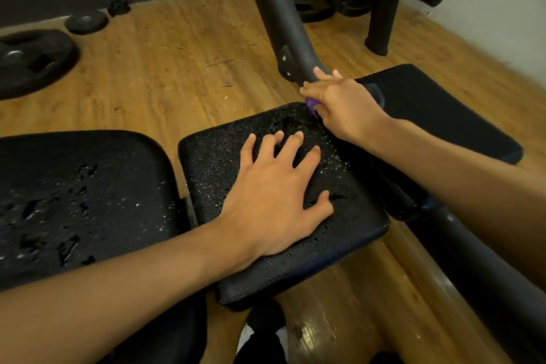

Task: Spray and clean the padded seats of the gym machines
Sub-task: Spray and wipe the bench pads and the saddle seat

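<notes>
- A person is leaning over the middle padded seat of a gym machine, the vinyl beaded all over with spray droplets; the left hand is lying flat on it, fingers spread wide and pressing down on the wet pad.
- The right hand is working at the seat's far corner, just beside the machine's frame tube; its fingers are curling around a purple cloth, of which only a small fold is showing beneath them.
- Risk, as judged from here: the bracing palm is resting on slick vinyl, so it is likely to skid if weight is shifting onto it; the patch under that hand is also going unwiped unless the hand is lifting clear.
- A further risk: the cloth is bunching small, so it may be smearing the liquid rather than lifting it, or pushing it off the edge onto the wooden floor, where a wet sheen is already showing near the seat's front.
- The neighbouring seat on the left is sitting wet with pooled drops and looks unwiped; leaving it to dry may be inviting streaks.
- The pad on the right is showing no droplets.
</notes>
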`<state>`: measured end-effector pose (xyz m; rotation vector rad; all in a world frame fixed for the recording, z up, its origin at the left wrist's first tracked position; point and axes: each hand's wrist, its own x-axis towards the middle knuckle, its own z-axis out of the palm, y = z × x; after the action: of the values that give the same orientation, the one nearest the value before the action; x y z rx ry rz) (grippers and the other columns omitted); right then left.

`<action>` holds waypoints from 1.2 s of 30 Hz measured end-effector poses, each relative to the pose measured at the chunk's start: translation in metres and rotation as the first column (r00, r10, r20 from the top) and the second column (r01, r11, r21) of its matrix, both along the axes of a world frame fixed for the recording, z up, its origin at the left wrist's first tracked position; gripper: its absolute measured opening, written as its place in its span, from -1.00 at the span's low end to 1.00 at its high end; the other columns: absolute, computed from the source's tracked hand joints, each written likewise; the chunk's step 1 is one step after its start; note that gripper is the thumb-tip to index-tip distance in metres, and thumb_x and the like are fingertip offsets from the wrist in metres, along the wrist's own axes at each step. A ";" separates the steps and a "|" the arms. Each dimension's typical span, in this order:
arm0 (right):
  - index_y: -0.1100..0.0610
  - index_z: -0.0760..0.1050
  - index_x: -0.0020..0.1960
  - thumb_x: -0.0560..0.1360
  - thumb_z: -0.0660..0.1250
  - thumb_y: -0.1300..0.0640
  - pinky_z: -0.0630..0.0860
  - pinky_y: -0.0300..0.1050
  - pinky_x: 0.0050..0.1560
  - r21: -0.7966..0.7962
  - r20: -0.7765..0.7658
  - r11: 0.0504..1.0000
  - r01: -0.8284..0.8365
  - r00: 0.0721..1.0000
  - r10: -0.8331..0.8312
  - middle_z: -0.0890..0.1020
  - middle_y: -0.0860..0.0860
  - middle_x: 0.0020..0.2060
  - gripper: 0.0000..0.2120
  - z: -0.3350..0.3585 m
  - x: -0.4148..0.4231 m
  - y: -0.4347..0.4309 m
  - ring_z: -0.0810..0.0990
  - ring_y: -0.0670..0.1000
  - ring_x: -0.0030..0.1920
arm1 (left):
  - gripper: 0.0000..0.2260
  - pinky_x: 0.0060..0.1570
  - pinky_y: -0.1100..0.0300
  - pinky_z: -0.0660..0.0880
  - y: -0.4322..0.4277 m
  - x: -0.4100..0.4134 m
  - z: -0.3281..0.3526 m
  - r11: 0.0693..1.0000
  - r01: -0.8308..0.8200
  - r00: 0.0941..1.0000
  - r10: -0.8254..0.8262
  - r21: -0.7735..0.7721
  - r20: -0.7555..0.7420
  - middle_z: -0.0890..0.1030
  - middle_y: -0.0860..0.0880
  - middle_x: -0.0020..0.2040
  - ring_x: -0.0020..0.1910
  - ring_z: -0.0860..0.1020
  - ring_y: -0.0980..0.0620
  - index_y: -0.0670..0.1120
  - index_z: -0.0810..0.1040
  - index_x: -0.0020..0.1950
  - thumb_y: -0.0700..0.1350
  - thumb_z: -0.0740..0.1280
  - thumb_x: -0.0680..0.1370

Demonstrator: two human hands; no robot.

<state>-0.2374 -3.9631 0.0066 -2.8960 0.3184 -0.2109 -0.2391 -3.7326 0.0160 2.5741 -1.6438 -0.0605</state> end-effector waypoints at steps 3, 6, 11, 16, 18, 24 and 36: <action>0.23 0.53 0.33 0.52 0.28 0.39 -0.02 0.09 0.56 -0.020 0.040 1.000 -0.022 0.999 0.023 0.54 0.18 0.35 -0.61 -0.001 -0.019 0.007 0.22 0.11 0.56 | -0.32 0.53 -0.30 0.08 0.000 0.000 0.000 1.000 0.002 1.000 -0.002 -0.003 -0.008 0.32 -0.09 0.56 0.54 0.23 -0.20 0.03 0.34 0.56 0.32 -0.02 0.53; 0.22 0.48 0.41 0.49 0.33 0.41 0.04 0.18 0.56 0.023 0.072 0.997 -0.075 0.995 0.073 0.50 0.16 0.40 -0.51 -0.001 -0.062 0.024 0.29 0.15 0.53 | -0.30 0.53 -0.29 0.08 0.001 0.000 0.000 1.000 0.001 1.000 -0.001 0.001 -0.005 0.30 -0.09 0.57 0.55 0.21 -0.19 0.03 0.31 0.57 0.33 -0.05 0.53; 0.00 0.24 0.57 0.55 0.21 0.19 0.05 0.13 0.56 -0.033 -0.020 0.994 -0.102 0.995 0.101 0.44 0.04 0.46 -0.41 0.006 -0.162 0.051 0.21 0.03 0.56 | -0.25 0.56 -0.25 0.02 0.002 -0.001 0.002 1.000 -0.008 1.000 0.009 0.014 -0.007 0.20 -0.06 0.62 0.60 0.12 -0.15 0.07 0.21 0.62 0.35 -0.15 0.50; -0.14 -0.08 0.63 0.51 0.23 0.28 0.03 0.15 0.56 -0.058 -0.124 0.994 -0.089 0.989 0.081 0.26 -0.06 0.55 -0.16 0.013 -0.207 0.062 0.00 -0.04 0.61 | -0.25 0.57 -0.24 0.02 0.002 -0.003 0.002 1.000 -0.017 1.000 0.017 0.013 -0.014 0.17 -0.06 0.64 0.61 0.10 -0.15 0.07 0.18 0.63 0.35 -0.18 0.50; -0.03 0.07 0.62 0.46 0.28 0.34 0.05 0.18 0.53 -0.097 -0.107 0.986 -0.133 0.987 0.123 0.30 -0.04 0.53 -0.18 0.009 -0.204 0.060 0.03 0.00 0.61 | -0.26 0.56 -0.24 0.02 0.001 -0.004 0.002 1.000 -0.015 1.000 0.015 0.006 -0.014 0.18 -0.06 0.63 0.60 0.11 -0.15 0.07 0.19 0.63 0.34 -0.17 0.51; 0.03 0.19 0.58 0.61 0.09 0.14 -0.11 0.01 0.53 -0.074 -0.081 0.997 -0.013 0.997 0.007 0.18 0.01 0.59 -0.47 0.012 -0.137 0.039 -0.03 0.07 0.61 | -0.30 0.53 -0.30 0.09 -0.001 -0.001 -0.001 1.000 -0.005 1.000 0.005 0.002 0.006 0.28 -0.10 0.58 0.55 0.21 -0.20 0.03 0.30 0.58 0.32 -0.08 0.53; 0.11 0.29 0.55 0.65 0.16 0.29 -0.04 0.16 0.55 -0.039 -0.054 0.999 -0.003 0.999 0.001 0.23 0.11 0.57 -0.53 0.016 -0.044 0.012 0.03 0.17 0.61 | -0.34 0.51 -0.30 0.12 -0.001 -0.001 -0.003 1.000 -0.006 1.000 0.006 -0.024 0.009 0.37 -0.10 0.52 0.49 0.29 -0.21 0.00 0.39 0.52 0.31 0.02 0.54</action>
<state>-0.2816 -3.9509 0.0227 -2.9443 0.3238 -0.1398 -0.2398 -3.7335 0.0134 2.5651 -1.6301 -0.0278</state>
